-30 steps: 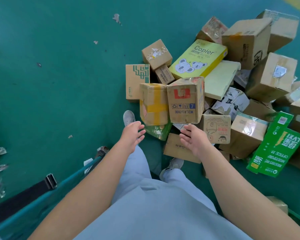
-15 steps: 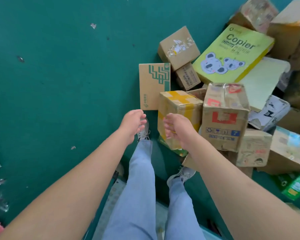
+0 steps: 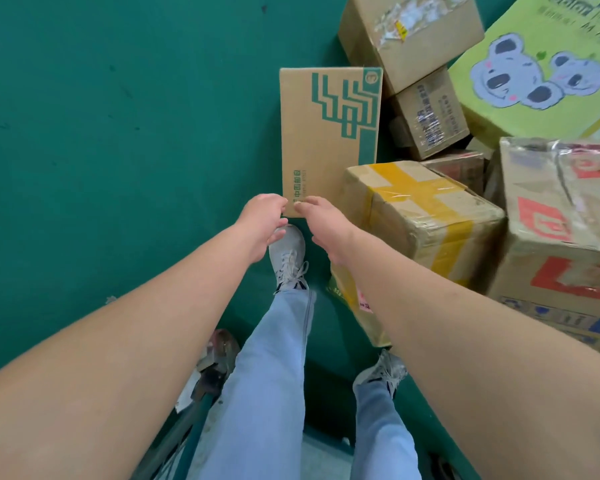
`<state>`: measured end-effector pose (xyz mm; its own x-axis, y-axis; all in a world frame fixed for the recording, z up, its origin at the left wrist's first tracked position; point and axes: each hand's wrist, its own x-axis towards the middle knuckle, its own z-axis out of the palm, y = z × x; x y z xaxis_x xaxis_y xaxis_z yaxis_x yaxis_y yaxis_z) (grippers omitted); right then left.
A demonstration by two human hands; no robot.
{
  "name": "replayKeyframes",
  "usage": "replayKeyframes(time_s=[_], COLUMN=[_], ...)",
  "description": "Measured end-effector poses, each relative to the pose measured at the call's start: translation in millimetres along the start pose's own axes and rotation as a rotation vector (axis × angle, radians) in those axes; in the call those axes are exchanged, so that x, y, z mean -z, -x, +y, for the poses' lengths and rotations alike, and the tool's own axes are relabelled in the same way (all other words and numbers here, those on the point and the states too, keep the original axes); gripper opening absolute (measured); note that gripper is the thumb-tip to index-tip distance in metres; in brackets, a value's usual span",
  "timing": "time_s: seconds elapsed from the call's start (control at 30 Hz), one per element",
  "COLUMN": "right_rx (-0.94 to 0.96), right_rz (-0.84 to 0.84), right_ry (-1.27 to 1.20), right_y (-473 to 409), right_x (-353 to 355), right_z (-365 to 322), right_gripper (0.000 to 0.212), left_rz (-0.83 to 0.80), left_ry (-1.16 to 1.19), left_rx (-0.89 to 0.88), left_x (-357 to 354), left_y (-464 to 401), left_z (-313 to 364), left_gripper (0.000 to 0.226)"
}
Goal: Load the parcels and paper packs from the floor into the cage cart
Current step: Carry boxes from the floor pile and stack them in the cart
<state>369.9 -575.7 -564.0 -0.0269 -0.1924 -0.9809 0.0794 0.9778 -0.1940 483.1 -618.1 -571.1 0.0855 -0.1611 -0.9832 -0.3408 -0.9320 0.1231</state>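
Note:
A flat brown parcel with a green stepped logo (image 3: 326, 133) lies on the green floor at the left edge of the pile. My left hand (image 3: 262, 220) and my right hand (image 3: 321, 216) both reach to its near end, fingers loosely bent; the fingertips are at its edge, and no grip shows. Right of it sits a box bound with yellow tape (image 3: 420, 216). Farther right stands a box with red prints (image 3: 565, 237). A yellow-green copier paper pack with koalas (image 3: 548, 74) lies at the top right.
Two more brown boxes (image 3: 409, 32) (image 3: 430, 116) lie behind the flat parcel. My feet in grey shoes (image 3: 288, 254) stand just before the pile. A teal cart frame bar (image 3: 187, 420) shows at the bottom. Bare green floor (image 3: 118, 133) spreads to the left.
I have leaned in and stepped forward; the boxes look much larger. Both hands moved forward from over the yellow-taped box to the near edge of the flat green-logo parcel.

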Motion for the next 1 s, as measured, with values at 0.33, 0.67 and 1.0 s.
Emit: replayKeyframes(time_s=[0.33,0.67,1.0], right_rx=[0.097,-0.146,0.251], right_rz=[0.402,0.452,0.359], right_ry=[-0.12,0.068,0.122], right_y=[-77.1,-123.3,-74.8], right_x=[70.0,110.5,81.5], right_z=[25.0,21.8,-34.6], right_gripper=[0.074,0.077,0.046], left_rz=[0.021,-0.074,0.074], left_ry=[-0.158,-0.125,0.248], left_rx=[-0.016,0.099,-0.147], left_x=[-24.5,-57.7,-12.0], left_y=[-80.8,-109.8,-79.8], left_z=[-3.4,-11.4,15.7], left_gripper=[0.069,0.059,0.07])
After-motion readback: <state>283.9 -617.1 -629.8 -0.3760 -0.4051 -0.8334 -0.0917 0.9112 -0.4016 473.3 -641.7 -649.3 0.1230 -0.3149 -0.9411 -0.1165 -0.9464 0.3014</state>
